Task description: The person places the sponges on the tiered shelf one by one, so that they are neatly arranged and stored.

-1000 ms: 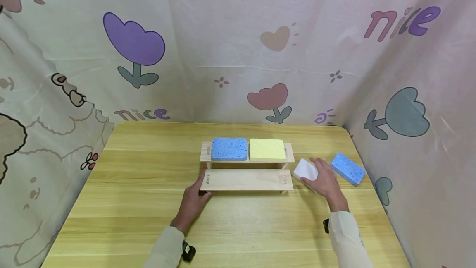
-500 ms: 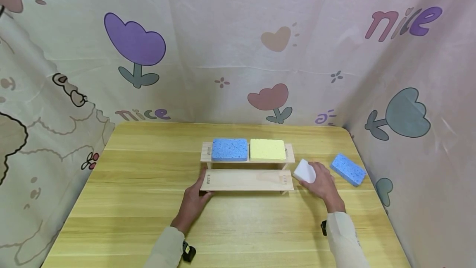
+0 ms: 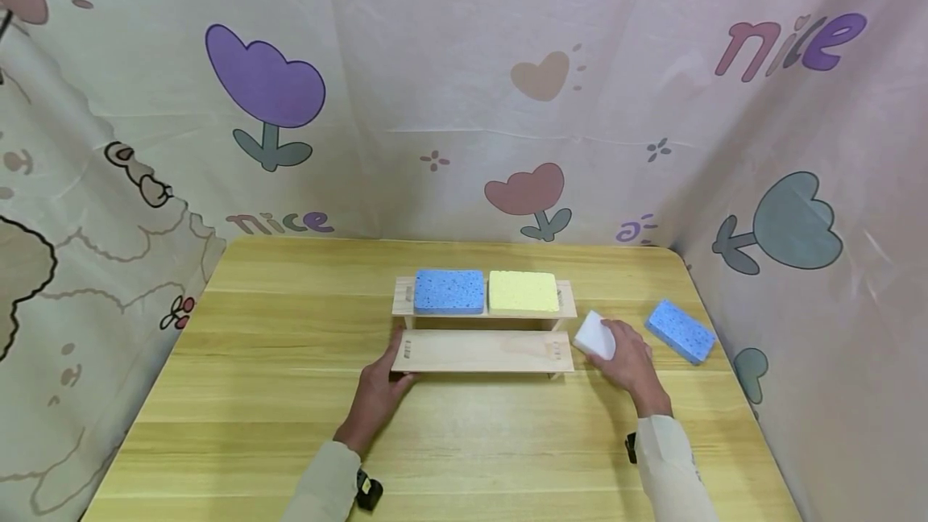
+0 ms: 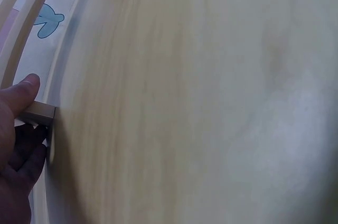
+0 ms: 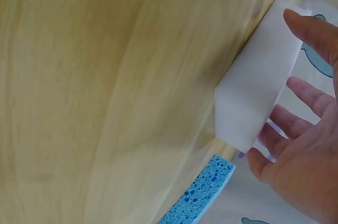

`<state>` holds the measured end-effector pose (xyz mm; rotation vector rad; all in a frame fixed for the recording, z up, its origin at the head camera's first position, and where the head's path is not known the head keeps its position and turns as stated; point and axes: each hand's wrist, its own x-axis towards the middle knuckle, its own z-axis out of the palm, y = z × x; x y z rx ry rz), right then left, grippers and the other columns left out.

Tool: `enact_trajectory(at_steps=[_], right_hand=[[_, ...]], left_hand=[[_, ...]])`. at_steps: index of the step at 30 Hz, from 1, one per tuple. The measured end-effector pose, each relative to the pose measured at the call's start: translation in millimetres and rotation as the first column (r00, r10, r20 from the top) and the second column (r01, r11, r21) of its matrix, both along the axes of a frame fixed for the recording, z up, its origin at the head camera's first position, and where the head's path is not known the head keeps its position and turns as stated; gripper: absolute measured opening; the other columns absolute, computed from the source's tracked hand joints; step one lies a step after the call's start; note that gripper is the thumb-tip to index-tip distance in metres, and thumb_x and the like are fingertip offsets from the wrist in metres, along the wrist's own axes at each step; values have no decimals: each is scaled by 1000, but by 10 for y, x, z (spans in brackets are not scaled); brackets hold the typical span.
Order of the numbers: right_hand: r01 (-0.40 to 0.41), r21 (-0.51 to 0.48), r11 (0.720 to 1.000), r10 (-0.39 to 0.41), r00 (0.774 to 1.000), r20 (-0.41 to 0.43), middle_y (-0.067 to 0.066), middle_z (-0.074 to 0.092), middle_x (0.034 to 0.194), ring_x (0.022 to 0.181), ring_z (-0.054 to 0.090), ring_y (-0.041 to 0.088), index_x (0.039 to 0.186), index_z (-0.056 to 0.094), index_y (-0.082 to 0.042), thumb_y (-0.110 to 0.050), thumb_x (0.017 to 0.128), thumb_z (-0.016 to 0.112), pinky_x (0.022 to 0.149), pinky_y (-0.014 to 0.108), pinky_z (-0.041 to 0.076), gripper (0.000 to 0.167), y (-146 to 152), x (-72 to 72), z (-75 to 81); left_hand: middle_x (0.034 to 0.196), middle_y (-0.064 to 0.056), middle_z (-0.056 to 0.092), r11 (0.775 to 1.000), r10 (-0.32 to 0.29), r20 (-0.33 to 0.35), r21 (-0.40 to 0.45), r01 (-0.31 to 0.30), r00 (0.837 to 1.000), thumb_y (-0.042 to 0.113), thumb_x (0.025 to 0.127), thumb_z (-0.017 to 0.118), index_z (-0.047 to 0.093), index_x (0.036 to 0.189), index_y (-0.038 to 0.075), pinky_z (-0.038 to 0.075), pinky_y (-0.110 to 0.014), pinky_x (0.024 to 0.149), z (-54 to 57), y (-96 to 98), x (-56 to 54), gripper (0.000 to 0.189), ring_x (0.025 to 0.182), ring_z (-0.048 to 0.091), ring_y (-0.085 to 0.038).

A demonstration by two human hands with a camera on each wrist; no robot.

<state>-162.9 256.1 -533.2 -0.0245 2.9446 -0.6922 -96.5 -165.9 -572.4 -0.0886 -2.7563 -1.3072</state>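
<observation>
A two-tier wooden rack (image 3: 487,351) stands mid-table. My left hand (image 3: 375,397) holds its left end; in the left wrist view, thumb and fingers (image 4: 33,152) lie either side of a wooden leg (image 4: 41,111). On the upper tier, a blue sponge (image 3: 449,292) and a yellow sponge (image 3: 524,292) lie side by side. Right of the rack, my right hand (image 3: 629,359) grips a white sponge block (image 3: 594,335) at the tabletop. The right wrist view has the thumb (image 5: 311,31) at one edge of this white block and the fingers along its far side.
Another blue sponge (image 3: 680,332) lies on the table to the right of my right hand, near the table's right edge. The wooden tabletop (image 3: 464,441) meets a printed cloth backdrop (image 3: 406,87) at the back and sides.
My right hand has drawn in slightly to the left over the white sponge block, with small shifts only. The left hand and the rack stay put.
</observation>
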Motion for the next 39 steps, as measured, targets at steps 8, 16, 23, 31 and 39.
enact_trajectory(at_steps=[8, 16, 23, 31, 39], right_hand=[[13, -3, 1000, -13, 1000, -16, 30, 41, 140, 122, 41, 49, 135, 44, -1, -21, 79, 73, 91, 57, 35, 67, -7, -1, -12], [25, 7, 1000, -25, 1000, -12, 28, 42, 140, 123, 41, 48, 136, 44, -2, -21, 79, 72, 91, 56, 36, 66, -3, -3, -23], [25, 5, 1000, -25, 1000, -9, 29, 43, 139, 122, 42, 48, 135, 45, -2, -21, 79, 72, 91, 56, 35, 65, 1, 4, -8], [22, 18, 1000, -22, 999, -23, 30, 41, 140, 124, 41, 49, 136, 44, -1, -21, 80, 71, 93, 62, 36, 65, 20, -8, 93], [23, 3, 1000, -23, 998, -50, 30, 41, 139, 123, 40, 48, 137, 42, 0, -20, 81, 70, 97, 65, 36, 66, 51, -28, 248]], left_hand=[[143, -16, 46, 1000, 2, 19, -4, -2, 1000, 16, 82, 74, 21, 152, 19, 48, -41, 99, 8, 0, -1, 88, 126, 51, -30], [142, -17, 48, 1000, -1, 17, -6, 1, 1000, 16, 82, 74, 21, 152, 19, 48, -41, 99, 23, 8, -2, 87, 126, 51, -31], [142, -17, 48, 1000, -3, -7, -9, 3, 1000, 16, 82, 74, 22, 152, 18, 48, -41, 98, -1, 0, -5, 88, 125, 52, -31], [146, -13, 42, 1000, -2, 8, -8, 2, 1000, 16, 82, 74, 22, 152, 19, 46, -42, 101, -1, -8, 4, 87, 128, 48, -30], [145, -16, 43, 1000, 0, 10, -21, 0, 1000, 15, 82, 73, 22, 152, 18, 46, -43, 101, 3, -11, 9, 87, 129, 47, -31]])
